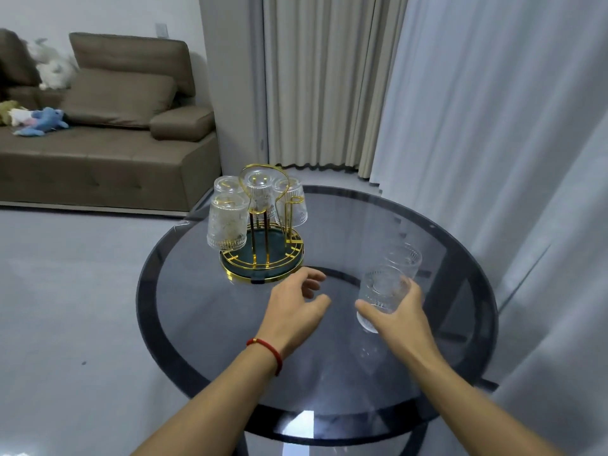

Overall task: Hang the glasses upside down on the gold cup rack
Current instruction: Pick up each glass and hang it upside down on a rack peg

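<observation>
The gold cup rack stands on the far left part of the round dark glass table. Several clear ribbed glasses hang upside down on its prongs. One bare gold prong shows on the rack's right side. My right hand grips a clear ribbed glass, upright, just above the table. Another glass stands upright on the table right behind it. My left hand hovers open, palm down, just in front of the rack's base, holding nothing.
A brown sofa with plush toys sits at the back left on the grey floor. Beige and white curtains hang behind and to the right of the table. The table's near edge lies below my forearms.
</observation>
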Tool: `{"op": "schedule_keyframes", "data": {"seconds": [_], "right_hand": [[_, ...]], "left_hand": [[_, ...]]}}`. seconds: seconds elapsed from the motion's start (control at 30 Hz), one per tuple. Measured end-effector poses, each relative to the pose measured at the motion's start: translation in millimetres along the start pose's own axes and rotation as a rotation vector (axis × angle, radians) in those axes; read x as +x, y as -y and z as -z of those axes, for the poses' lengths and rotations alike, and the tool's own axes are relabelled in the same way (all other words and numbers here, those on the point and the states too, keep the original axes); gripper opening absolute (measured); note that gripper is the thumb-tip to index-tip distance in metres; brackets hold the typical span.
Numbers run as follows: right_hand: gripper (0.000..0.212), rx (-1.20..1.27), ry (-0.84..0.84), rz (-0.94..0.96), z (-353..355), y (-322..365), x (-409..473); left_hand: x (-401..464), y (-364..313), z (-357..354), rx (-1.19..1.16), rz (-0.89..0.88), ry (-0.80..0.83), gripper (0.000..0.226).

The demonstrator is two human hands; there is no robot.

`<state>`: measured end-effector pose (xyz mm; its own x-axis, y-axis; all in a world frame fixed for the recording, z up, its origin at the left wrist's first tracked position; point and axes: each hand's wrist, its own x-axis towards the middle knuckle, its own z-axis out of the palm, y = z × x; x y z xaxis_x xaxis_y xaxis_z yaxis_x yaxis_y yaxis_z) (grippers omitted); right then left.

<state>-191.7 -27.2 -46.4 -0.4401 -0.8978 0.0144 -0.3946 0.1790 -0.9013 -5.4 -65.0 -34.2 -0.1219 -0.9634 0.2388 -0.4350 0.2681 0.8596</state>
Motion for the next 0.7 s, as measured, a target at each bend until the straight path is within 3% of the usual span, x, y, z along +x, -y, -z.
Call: {"op": "schedule_keyframes", "data": {"seconds": [0.1, 0.17, 0.3, 0.43, 0.53, 0.7], "right_hand": [[0.089, 0.015, -0.047, 0.013, -5, -9, 6], [0.085, 0.005, -0.064, 0.076, -6, -7, 5], [0.085, -0.17, 0.017, 0.439, -13, 2, -3], [0.094, -0.188, 0.163, 0.611, -16, 13, -6], [0.091, -0.044, 0.239, 0.519, -12, 16, -2], [0.044, 0.34, 0.448, 0.143, -18, 18, -1]], "left_hand": [[-2, -5, -8, -0.044, 0.058, 0.038, 0.034], [-3, -10, -13, -0.139, 0.096, 0.088, 0.052], [-5, -19, -19, -0.328, 0.157, 0.176, 0.09], [-5, -20, -13, -0.375, 0.146, -0.009, 0.071], [1, -18, -4, -0.614, 0.232, -0.065, 0.056], [8, -4, 5, -0.792, 0.3, -0.046, 0.04]]}}
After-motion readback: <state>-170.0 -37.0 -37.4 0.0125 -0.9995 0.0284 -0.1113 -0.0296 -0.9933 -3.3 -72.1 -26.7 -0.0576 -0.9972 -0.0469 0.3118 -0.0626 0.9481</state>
